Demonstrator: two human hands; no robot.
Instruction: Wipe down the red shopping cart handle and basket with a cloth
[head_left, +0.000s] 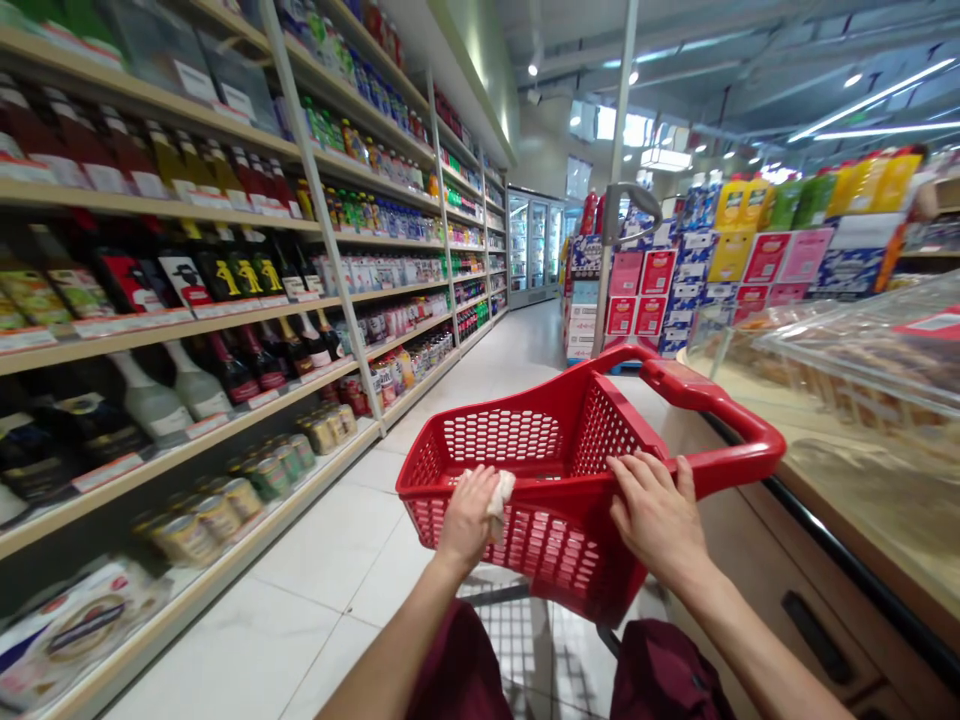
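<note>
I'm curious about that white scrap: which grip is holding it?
The left grip, on the red basket's near rim: a crumpled white cloth or tissue shows there. The right grip, nearer the handle, shows none.

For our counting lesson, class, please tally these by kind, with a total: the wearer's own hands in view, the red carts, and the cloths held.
Hands: 2 (left hand and right hand)
Red cart: 1
White cloth: 1, in the left hand
Total: 4
</note>
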